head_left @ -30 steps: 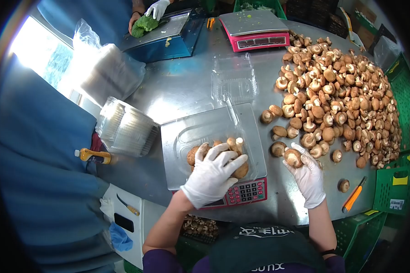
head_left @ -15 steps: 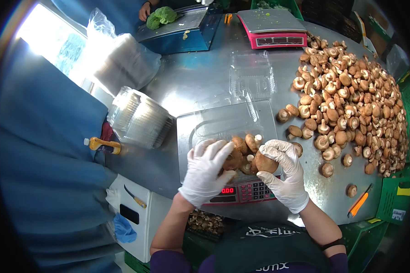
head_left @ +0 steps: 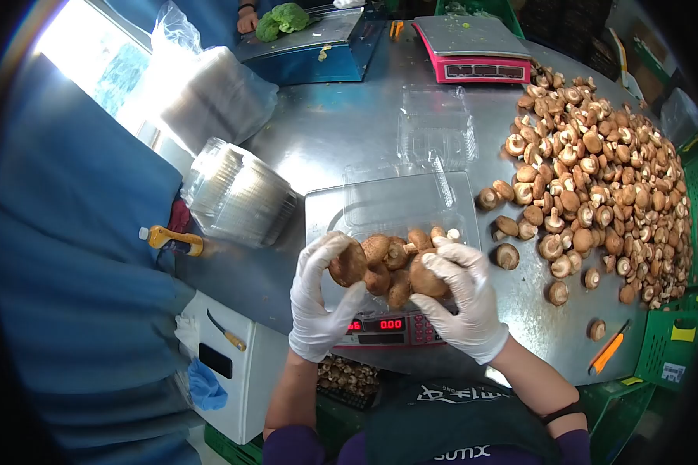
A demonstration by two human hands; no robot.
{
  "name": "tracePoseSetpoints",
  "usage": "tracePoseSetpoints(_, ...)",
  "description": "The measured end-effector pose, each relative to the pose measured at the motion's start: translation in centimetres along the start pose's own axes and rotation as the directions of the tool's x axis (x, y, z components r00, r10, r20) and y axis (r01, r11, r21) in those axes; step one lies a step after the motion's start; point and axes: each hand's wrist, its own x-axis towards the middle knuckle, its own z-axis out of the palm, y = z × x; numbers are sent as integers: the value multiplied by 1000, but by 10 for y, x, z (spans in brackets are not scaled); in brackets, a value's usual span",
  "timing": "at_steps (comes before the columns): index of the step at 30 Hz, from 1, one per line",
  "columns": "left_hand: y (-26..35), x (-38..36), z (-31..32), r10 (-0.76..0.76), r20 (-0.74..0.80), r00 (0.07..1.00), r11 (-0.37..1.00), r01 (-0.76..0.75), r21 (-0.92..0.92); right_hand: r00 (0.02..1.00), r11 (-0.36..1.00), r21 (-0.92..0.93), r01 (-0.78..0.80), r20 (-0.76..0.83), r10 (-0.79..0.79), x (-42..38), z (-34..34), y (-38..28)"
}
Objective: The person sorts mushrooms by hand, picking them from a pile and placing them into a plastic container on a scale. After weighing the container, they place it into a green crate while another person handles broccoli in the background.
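My left hand (head_left: 316,301), in a white glove, is closed around a large brown mushroom (head_left: 348,264) at the left end of a clear plastic box (head_left: 354,226). My right hand (head_left: 464,306), gloved too, grips another mushroom (head_left: 427,276) at the box's right side. Between the hands, several mushrooms (head_left: 377,249) lie in the box, caps and pale stems mixed. Its clear lid stands open at the far side. The box rests on the metal plate of a scale (head_left: 315,209), whose red lit display shows below the mushrooms, partly covered by my left hand.
A large mushroom heap (head_left: 597,170) covers the right of the table. Stacked clear boxes (head_left: 236,194) stand left, and an open clear box (head_left: 438,128) lies behind the scale. An orange-handled knife (head_left: 610,350) lies at right. Across the table, a person's hand (head_left: 247,19) is near broccoli (head_left: 285,18).
My left hand has moved left and turned, now with a mushroom lifted at the box's left end. More mushrooms in the box show. My right hand has shifted slightly left, still gripping a mushroom.
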Motion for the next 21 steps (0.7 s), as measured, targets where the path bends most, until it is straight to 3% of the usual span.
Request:
tracePoseSetpoints(1,2,-2,4,11,7,1000,1000,-11,19,1000,1000,-6,-7,-10,6,-3,9,2)
tracePoseSetpoints(3,5,-4,12,49,44,998,995,-53,88,991,961,-266,74,132,-40,-4,16,7)
tracePoseSetpoints(6,7,-4,24,127,145,981,937,-167,306,985,868,-481,121,164,-47,-12,10,0)
tracePoseSetpoints(9,6,-4,32,171,107,979,930,-197,309,990,841,-525,127,126,-71,-27,11,5)
tracePoseSetpoints(12,9,1,39,201,147,969,923,-237,304,997,912,-409,35,73,-5,-31,12,-3)
tracePoseSetpoints(15,17,7,47,165,261,951,767,-290,572,999,942,-336,-7,38,21,-34,12,-2)
tracePoseSetpoints(21,7,4,43,105,321,941,961,-179,212,999,939,-342,-34,17,42,-35,10,3)
